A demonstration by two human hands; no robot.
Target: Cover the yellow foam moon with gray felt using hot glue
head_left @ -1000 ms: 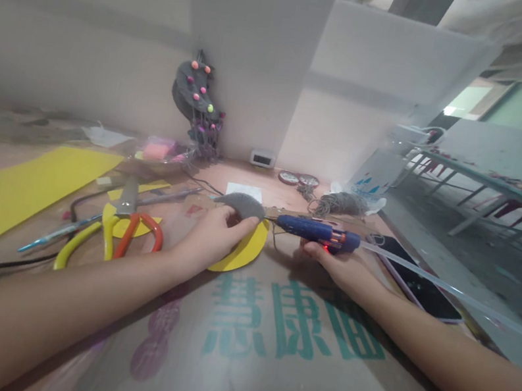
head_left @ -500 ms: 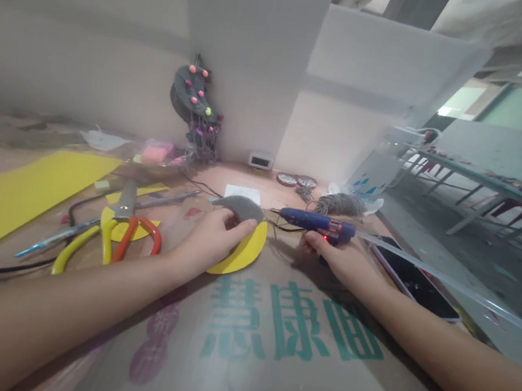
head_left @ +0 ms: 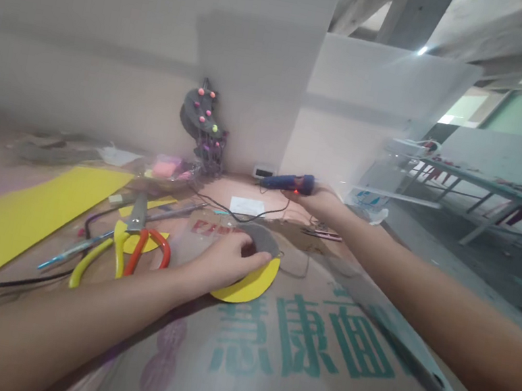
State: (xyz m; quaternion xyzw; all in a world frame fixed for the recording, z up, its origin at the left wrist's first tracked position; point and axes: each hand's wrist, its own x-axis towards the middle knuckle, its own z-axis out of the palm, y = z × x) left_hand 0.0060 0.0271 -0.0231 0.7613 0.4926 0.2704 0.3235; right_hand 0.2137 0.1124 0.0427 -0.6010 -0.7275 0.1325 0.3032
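My right hand [head_left: 319, 198] is closed round the handle of a blue hot glue gun [head_left: 287, 182], raised toward the back of the table with its nozzle pointing left. A small red light glows on the gun, and a clear glue stick [head_left: 391, 194] juts out of its rear. My left hand [head_left: 232, 259] grips a grey felt crescent [head_left: 261, 238] with thumb and fingers. Beneath that hand a yellow sheet piece [head_left: 250, 285] with a rounded edge shows; part of it is covered by the fingers. Whether crescent and yellow piece are joined, I cannot tell.
Left of my left arm lie scissors [head_left: 137, 218] with yellow and red handles, a blue pen [head_left: 74, 250] and a large yellow sheet [head_left: 32, 217]. A decorated grey crescent [head_left: 199, 115] stands against the wall near a small digital clock [head_left: 263, 171]. The gun's black cord [head_left: 237, 217] crosses the tabletop.
My right hand has carried the glue gun up, back and leftward, away from the yellow piece. My left hand keeps its hold on the grey crescent. The view has shifted slightly.
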